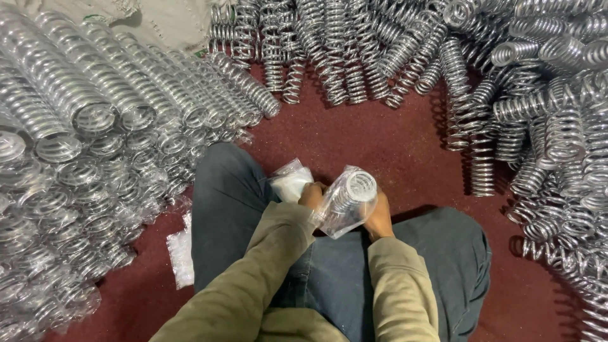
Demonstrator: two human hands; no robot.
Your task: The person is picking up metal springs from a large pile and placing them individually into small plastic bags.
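olive sleeves lead to both hands over the lap: right hand (380, 218) and left hand (311, 195) clasp a coil spring (354, 190) half inside its clear plastic bag (339, 218). bagging looks underway; seating it fully seems next.

Hidden or cut off:

- Left hand (311, 195): mostly covered by the olive sleeve (266, 253) and the plastic bag (342, 212); fingers cannot be made out.
- Right hand (380, 218): palm side and fingertips hidden behind the bag.
- Spring (356, 189) in the bag: only the round top end shows clearly; the lower coils blur behind crumpled plastic.
- Bundle of bags (291, 183): partly behind the left hand; count cannot be told.
- Wrapped springs (76, 126): pile runs off the left and bottom edges.
- Bare springs (544, 126): heap cut by the top and right edges.
- Sack (158, 22): cut by the top edge.
- Both forearms: cut by the bottom edge.
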